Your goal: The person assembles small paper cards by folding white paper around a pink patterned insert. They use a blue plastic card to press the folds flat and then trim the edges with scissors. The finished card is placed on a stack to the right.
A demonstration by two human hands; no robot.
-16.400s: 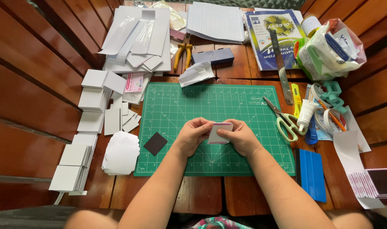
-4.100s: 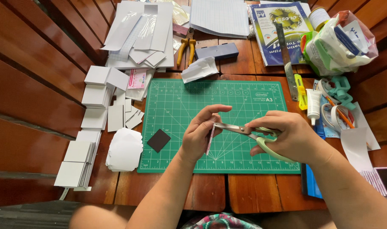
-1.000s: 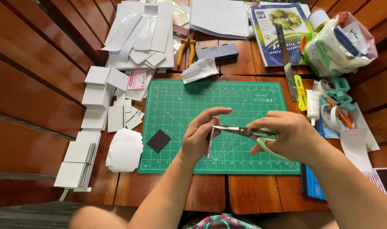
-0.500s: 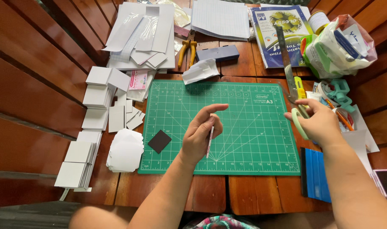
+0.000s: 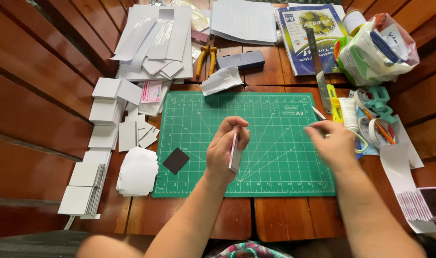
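The left hand pinches a thin white card edge-on above the gridded green cutting mat. The right hand, blurred, fingers loosely spread and empty, hovers by the mat's right edge. A dark square lies flat on the mat.

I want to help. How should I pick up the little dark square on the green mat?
Pinch the dark square by two opposite edges, coming straight down from above. It lies flat and tilted like a diamond on the cutting mat, with bare mat all round it.
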